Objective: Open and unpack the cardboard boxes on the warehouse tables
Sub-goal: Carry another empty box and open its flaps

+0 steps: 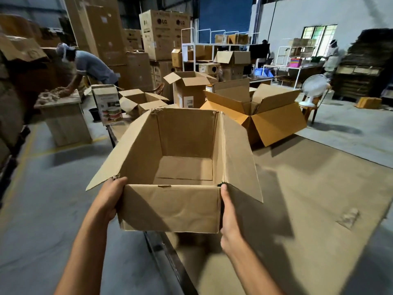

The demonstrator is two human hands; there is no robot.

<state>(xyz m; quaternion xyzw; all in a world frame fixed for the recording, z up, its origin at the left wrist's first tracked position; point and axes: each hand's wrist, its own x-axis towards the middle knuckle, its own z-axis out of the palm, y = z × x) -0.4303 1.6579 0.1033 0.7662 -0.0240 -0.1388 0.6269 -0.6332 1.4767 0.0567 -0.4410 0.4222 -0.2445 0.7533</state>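
Two hands grasp a plain brown cardboard box (170,207) with its flaps spread open, the left hand (108,201) at its near left corner, the right hand (228,220) at its near right. The box is over the left edge of the brown board-topped table (297,199).

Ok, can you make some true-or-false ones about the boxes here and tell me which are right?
1. The held box has nothing inside. True.
2. Only the left hand grips it. False: the right hand grips the other near corner too.
3. Its flaps are taped shut. False: they stand open.
4. A white fan stands off to the right. True.
5. The big box behind it is closed. False: its flaps are spread open.
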